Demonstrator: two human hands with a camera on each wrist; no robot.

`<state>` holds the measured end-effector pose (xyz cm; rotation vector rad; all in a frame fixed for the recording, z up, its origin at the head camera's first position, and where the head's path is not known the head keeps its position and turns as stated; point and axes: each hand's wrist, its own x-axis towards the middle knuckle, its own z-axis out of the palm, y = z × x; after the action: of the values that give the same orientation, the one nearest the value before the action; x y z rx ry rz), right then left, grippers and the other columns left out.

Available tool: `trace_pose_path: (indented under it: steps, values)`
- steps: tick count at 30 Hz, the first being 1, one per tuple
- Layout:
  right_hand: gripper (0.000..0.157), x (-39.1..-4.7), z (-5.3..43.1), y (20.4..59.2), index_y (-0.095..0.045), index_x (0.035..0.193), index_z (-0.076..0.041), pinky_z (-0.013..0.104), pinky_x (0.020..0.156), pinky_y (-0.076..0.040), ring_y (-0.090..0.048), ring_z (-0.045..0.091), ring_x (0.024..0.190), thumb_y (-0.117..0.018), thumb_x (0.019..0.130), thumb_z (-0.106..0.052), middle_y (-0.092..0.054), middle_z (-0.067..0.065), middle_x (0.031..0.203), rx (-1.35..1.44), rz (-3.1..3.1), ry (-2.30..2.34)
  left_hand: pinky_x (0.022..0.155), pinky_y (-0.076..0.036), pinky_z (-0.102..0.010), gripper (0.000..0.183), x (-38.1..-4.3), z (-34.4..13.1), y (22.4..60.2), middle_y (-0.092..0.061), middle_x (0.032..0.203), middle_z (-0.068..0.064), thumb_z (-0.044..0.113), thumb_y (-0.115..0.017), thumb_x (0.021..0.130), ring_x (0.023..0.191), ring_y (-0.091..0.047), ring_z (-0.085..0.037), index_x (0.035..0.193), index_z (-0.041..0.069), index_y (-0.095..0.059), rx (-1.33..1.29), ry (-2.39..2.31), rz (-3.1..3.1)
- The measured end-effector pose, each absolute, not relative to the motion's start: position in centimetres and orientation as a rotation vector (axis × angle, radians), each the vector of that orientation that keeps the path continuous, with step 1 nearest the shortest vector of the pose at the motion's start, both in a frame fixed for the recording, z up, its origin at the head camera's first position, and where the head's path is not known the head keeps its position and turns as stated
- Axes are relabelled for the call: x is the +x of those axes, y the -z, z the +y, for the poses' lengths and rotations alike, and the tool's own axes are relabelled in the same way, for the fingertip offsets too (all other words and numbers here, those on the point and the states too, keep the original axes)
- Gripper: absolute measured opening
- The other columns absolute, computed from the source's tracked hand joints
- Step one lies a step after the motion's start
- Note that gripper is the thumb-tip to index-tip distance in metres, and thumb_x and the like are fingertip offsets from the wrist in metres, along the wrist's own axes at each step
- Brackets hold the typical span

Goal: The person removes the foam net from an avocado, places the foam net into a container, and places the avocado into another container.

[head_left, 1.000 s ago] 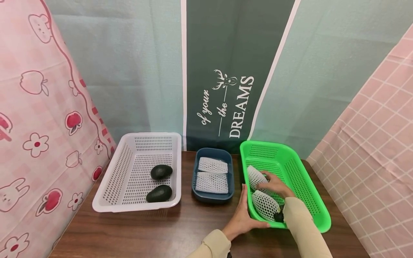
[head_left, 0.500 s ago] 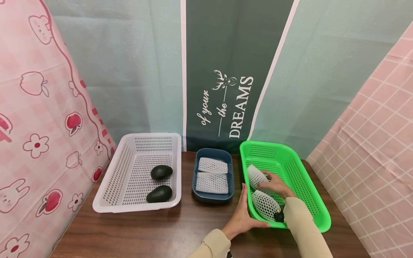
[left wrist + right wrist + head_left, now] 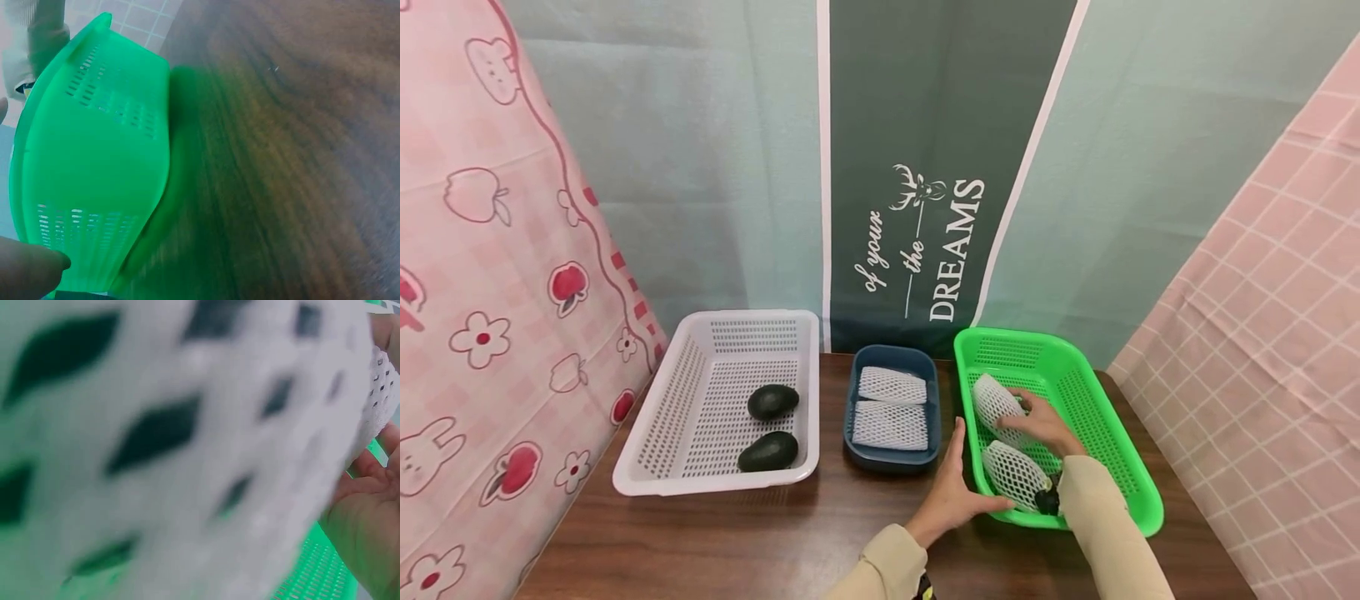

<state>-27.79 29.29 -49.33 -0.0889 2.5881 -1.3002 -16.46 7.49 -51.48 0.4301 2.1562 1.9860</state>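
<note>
White-netted fruit sits clamped in our right grip, inside the green basket, left grip flat against its side; we judge two netted, counting the nearer sleeved piece, with two bare avocados and two spare nets remaining, left of both grips.

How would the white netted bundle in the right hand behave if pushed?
The netted bundle might roll, judging by its rounded, elongated shape. Its holey netting probably squashes slightly under pressure, while the filled-out form suggests something firmer inside.
</note>
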Motion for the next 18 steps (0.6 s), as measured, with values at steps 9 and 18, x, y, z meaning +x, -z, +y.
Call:
trace_pose_path:
  steps: [9, 18]
  values:
    - [0.077, -27.6, 29.4, 48.0, -0.033, 0.147, -0.003, 0.044, 0.072, -0.053, -0.059, 0.033, 0.097, -0.074, 0.085, -0.023, -0.048, 0.029, 0.126, -0.152, 2.603, 1.381, 0.107, -0.032, -0.046, 0.114, -17.0, 6.4, 50.8, -0.006, 0.16, -0.002, 0.029, -0.084, 0.077, 0.142, -0.021, -0.032, 0.156, 0.028, -0.003, 0.42, -2.058, 2.073]
    - [0.074, -27.2, 30.2, 47.5, -0.034, 0.147, -0.006, 0.045, 0.073, -0.053, -0.057, 0.036, 0.101, -0.075, 0.086, -0.021, -0.047, 0.028, 0.127, -0.192, 2.601, 1.479, 0.111, -0.026, -0.042, 0.111, -17.3, 5.9, 50.0, -0.007, 0.161, 0.0, 0.019, -0.082, 0.08, 0.144, -0.014, -0.025, 0.156, 0.024, -0.001, 0.49, -2.112, 1.983]
